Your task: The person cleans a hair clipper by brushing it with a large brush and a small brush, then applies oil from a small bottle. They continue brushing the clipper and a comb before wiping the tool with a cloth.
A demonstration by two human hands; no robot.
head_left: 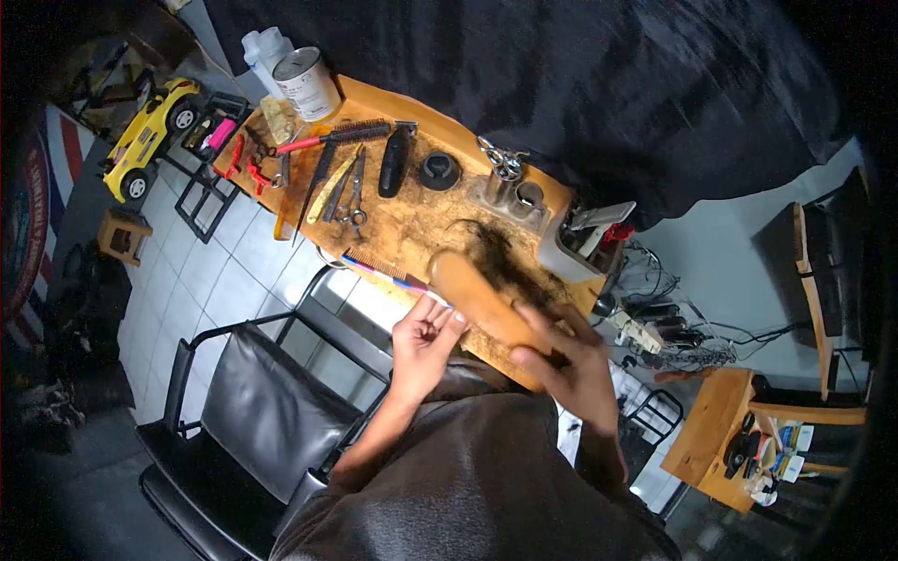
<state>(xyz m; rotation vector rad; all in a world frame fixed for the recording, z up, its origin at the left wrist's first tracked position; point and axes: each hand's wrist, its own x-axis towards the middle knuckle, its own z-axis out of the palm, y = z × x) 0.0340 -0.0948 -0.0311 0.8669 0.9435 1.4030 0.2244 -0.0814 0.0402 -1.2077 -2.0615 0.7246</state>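
My left hand [426,341] is closed on one end of a striped comb [379,266] in blue, white and red, its teeth side toward the table. In my right hand [580,369] is a wooden-backed brush [482,304], slightly smeared by motion; its underside is hidden. The brush passes over the comb's held end in this view. Both are close above the wooden table [412,224], where a dark pile of loose hair [496,248] lies just beyond the brush.
Hair clippers [395,161], scissors [354,210], a round hairbrush [351,134] and a black round container [440,171] lie on the table. A metal cup [503,187] with scissors stands farther back, beside a grey bin [566,248]. A black armchair [281,411] is at left.
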